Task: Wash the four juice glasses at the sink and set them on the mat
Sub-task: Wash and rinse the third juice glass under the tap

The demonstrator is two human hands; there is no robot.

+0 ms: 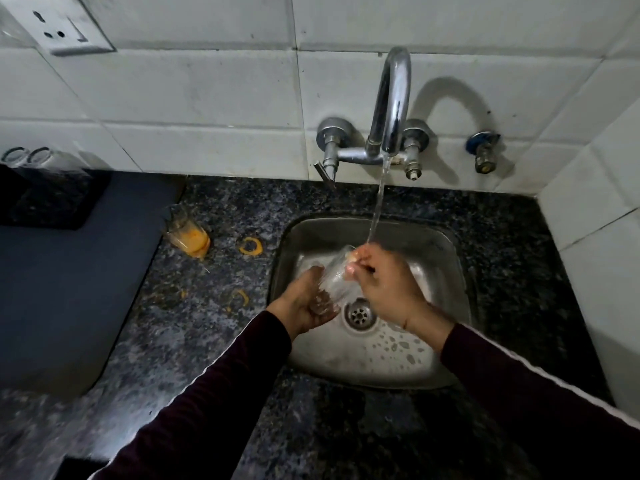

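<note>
Over the steel sink (440,355) my left hand (304,303) grips the base of a clear juice glass (334,275), tilted with its mouth up toward the tap. My right hand (384,282) has its fingers at the rim, partly inside the glass. Water (379,202) runs from the chrome tap (391,98) onto the rim. Another glass with orange juice dregs (188,235) stands on the counter left of the sink. Two clean glasses (29,159) stand upside down at the back of the dark mat (69,289) on the far left.
Orange juice rings (251,245) and smears (240,296) mark the speckled granite counter between mat and sink. The drain (360,313) lies just below the hands. A white tiled wall runs behind and to the right, with a socket (65,26) at top left and a blue-handled valve (483,150).
</note>
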